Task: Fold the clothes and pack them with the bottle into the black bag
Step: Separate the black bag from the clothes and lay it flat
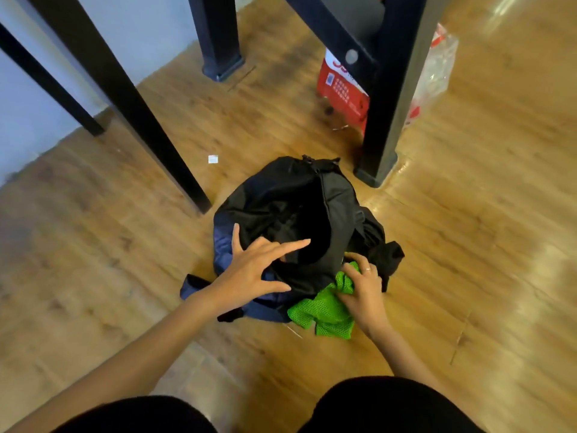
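The black bag [293, 201] lies on the wooden floor in the middle of the head view, its mouth gaping toward me. My left hand [256, 270] hovers over the bag's near rim with fingers spread, holding nothing. My right hand [362, 285] is closed on a bright green mesh garment [324, 310] at the bag's near right corner. Dark navy cloth [223, 245] shows under the bag on the left, and a black piece of fabric [387, 254] sticks out on the right. No bottle is visible.
Black table legs [379, 120] stand just behind the bag, with others [131, 107] to the left. A red and white plastic bag [340, 89] and clear plastic [437, 67] lie behind the right leg. My knees [390, 404] are at the bottom edge.
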